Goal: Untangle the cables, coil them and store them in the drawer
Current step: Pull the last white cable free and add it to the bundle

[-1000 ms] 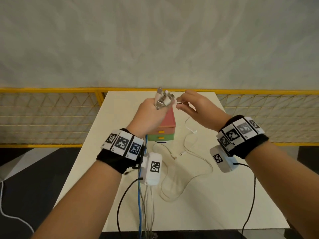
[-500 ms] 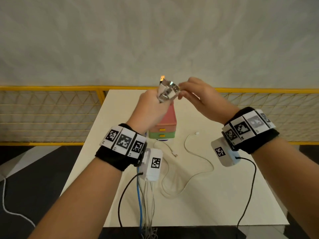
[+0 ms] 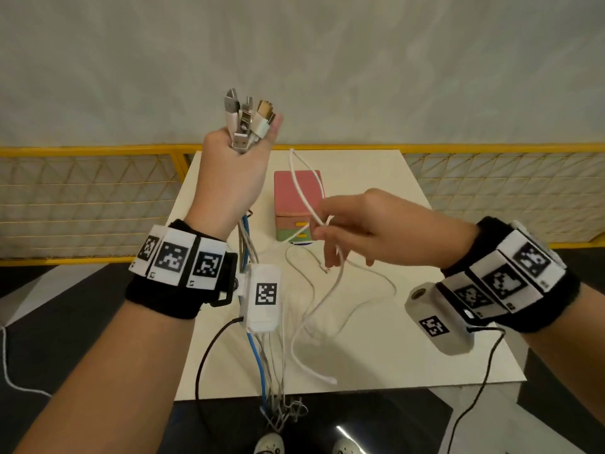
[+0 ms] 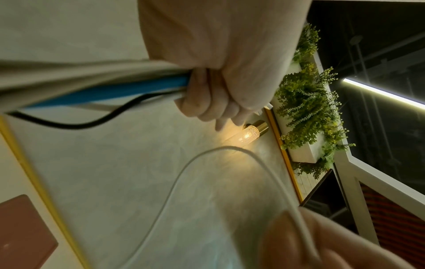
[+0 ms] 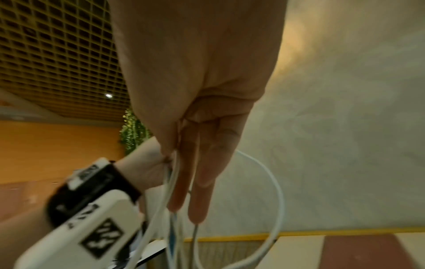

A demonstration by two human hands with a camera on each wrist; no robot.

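Note:
My left hand is raised above the table and grips a bundle of cables just below their plugs. The bundle, with a blue cable in it, hangs past my wrist to a tangle below the table's front edge. The left wrist view shows the same fist round the blue cable. My right hand is lower and to the right, pinching a thin white cable that loops up and trails to the table. A pink and green drawer unit stands behind, drawers closed.
Another thin white cable lies loose on the cream table. A yellow mesh railing runs behind the table under a pale wall. Black wires hang from both wrist cameras. The floor is dark on either side.
My left hand has risen with the plug bundle. My right hand has dropped down and away from the plugs and now holds a white cable loop.

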